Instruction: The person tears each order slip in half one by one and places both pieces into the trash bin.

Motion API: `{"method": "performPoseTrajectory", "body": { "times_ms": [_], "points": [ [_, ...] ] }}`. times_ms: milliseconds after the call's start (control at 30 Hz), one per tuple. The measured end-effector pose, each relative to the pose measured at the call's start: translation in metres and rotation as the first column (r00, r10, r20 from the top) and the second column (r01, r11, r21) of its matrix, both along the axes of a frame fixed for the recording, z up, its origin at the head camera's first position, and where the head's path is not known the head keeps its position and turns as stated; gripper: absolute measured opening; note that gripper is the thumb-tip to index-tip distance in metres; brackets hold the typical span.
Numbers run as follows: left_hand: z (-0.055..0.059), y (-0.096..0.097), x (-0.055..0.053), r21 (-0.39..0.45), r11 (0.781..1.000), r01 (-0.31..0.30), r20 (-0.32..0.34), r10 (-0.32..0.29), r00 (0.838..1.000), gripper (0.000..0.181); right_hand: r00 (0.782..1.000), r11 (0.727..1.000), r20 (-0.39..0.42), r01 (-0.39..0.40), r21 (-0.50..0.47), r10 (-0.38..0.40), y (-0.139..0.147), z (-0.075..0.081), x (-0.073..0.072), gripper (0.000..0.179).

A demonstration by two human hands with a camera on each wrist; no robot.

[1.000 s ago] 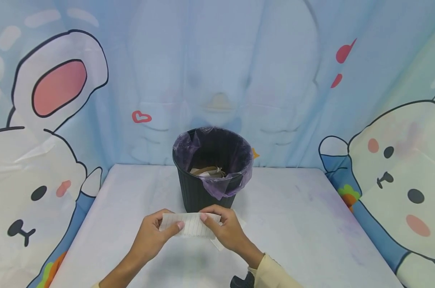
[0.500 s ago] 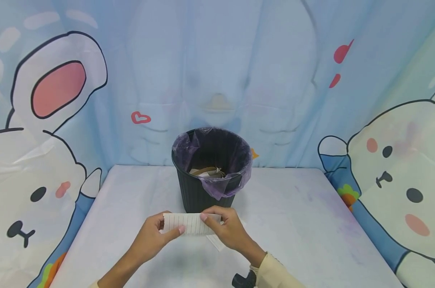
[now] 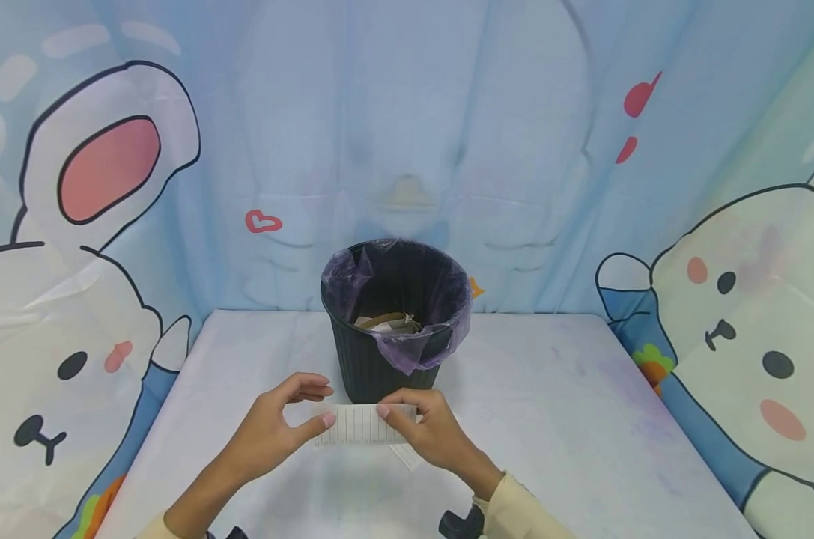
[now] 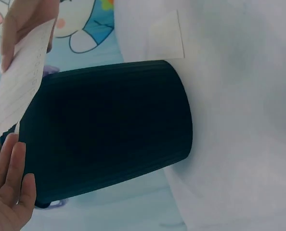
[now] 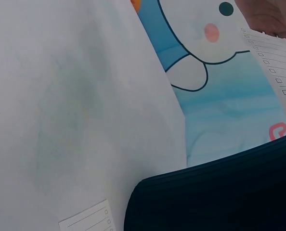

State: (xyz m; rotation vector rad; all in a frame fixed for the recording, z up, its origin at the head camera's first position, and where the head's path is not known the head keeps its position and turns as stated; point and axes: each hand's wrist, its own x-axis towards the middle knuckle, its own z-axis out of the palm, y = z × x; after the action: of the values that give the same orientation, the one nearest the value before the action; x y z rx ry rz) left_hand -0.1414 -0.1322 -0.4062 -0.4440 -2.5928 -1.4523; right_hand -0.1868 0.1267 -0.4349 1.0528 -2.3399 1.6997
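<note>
Paper strip (image 3: 356, 424) hung in front of bin (image 3: 373, 367), above table (image 3: 548, 419). My right hand (image 3: 427, 432) pinched its right end; my left hand (image 3: 272, 428) spread at left end, thumb contact unclear. Second slip (image 4: 167, 41) lay on table near bin. Step, as I judged: arranging hold; next move called for steady right pinch, left fingers squarely on edge.

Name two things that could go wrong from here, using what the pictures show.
The held paper could slip: the right hand pinches one end, but the left hand is open at the other.

The second paper piece might be overlooked: it lies on the table near the bin.
</note>
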Motion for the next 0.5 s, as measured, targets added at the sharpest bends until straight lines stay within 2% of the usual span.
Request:
{"method": "performPoseTrajectory", "body": {
  "times_ms": [133,267,500],
  "points": [
    [0.000,0.005,-0.001,-0.053,0.997,0.060,-0.012,-0.061,0.998,0.042,1.000,1.000,-0.009,-0.022,0.012,0.022,0.000,-0.001,0.001,0.013],
    [-0.001,0.010,-0.003,-0.118,0.985,0.129,-0.029,-0.133,0.991,0.033,0.999,0.999,-0.020,-0.041,0.020,0.042,0.000,-0.001,0.002,0.013],
    [-0.003,0.016,-0.010,-0.161,0.964,0.212,-0.032,-0.220,0.975,0.021,0.996,0.998,-0.057,-0.064,0.026,0.065,0.002,-0.002,0.002,0.013]
  ]
}}
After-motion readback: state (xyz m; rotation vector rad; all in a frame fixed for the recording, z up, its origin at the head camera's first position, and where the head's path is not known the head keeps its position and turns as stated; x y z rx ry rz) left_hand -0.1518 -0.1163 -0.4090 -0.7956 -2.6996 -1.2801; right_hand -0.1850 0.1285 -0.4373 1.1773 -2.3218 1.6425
